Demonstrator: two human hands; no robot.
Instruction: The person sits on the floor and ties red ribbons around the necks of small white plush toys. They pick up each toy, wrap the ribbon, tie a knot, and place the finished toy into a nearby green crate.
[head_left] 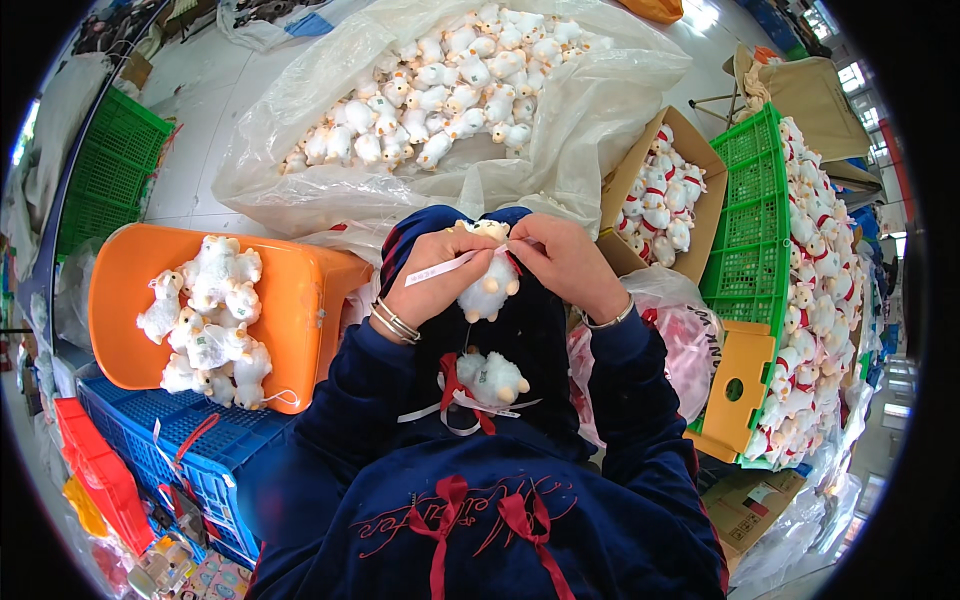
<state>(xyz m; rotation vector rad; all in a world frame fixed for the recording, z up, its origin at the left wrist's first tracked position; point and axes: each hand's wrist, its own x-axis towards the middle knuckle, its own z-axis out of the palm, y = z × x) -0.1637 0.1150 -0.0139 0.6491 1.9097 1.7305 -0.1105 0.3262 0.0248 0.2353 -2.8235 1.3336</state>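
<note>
1 small white plush sheep (488,290) sits at frame centre, above the person's lap. Left hand (437,275) pinches a white ribbon strip (440,268) against it; right hand (565,262) pinches at the toy's head. A second sheep (492,377) lies at 6 o'clock. An orange stool (300,300) holding more sheep stands at 9 o'clock, a clear bag (580,120) of them at 12.
</note>
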